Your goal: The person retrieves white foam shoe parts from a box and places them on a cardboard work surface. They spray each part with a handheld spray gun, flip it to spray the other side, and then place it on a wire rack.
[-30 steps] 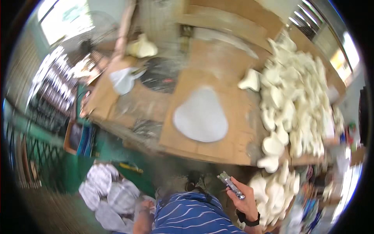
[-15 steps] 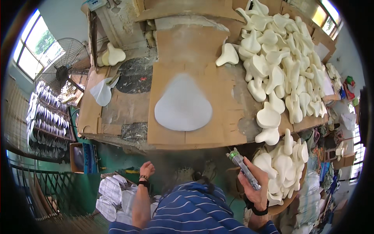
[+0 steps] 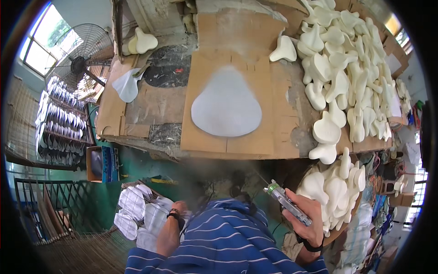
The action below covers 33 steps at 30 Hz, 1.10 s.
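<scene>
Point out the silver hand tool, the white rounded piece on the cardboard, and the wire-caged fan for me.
Silver hand tool [image 3: 289, 203], head view: on its metal body.
White rounded piece [image 3: 226, 107], head view: middle of its upper surface.
Fan [image 3: 79, 65], head view: central hub.

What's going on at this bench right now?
One person is at the bench. Their right hand grips a silver, green-tipped tool, apparently a spray gun, below the bench's front edge. The left hand is low, near a batch of white pieces; whether it touches them is unclear. A rounded, roughly triangular white sheet lies flat on the cardboard, untouched by either hand. A heap of cream shaped pieces sits to the right.
</scene>
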Available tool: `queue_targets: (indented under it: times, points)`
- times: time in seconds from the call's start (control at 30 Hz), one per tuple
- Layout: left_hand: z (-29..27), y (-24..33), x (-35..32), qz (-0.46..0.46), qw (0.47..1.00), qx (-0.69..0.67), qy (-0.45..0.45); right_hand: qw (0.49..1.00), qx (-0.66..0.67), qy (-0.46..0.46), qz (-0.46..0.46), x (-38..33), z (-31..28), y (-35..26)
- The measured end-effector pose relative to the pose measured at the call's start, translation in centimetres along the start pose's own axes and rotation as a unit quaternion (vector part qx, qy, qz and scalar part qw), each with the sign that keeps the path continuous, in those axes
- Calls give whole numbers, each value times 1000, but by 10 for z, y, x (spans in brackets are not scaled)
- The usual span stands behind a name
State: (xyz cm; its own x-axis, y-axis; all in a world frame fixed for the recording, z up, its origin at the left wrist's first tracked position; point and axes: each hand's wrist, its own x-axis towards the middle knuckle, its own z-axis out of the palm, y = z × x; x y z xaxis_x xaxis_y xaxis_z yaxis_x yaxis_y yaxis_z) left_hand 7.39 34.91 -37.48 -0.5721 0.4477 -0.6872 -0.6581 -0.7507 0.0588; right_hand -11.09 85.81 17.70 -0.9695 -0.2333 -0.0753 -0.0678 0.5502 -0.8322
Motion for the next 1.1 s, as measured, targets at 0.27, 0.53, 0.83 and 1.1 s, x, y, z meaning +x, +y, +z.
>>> queue_targets:
  times: [0.27, 0.53, 0.83, 1.1]
  points:
    - [16, 34, 12, 140, 953, 201, 177, 995, -1, 52, 83, -27, -17, 21]
    - [142, 49, 37, 99, 872, 342, 335, 976, 13, 175, 133, -36, -19, 36]
    - [117, 36, 24, 86, 873, 340, 339, 978, 13, 193, 80, 4, -9, 28]
    - [113, 23, 10, 61, 895, 234, 375, 981, 34, 185, 44, 40, 4, 19]
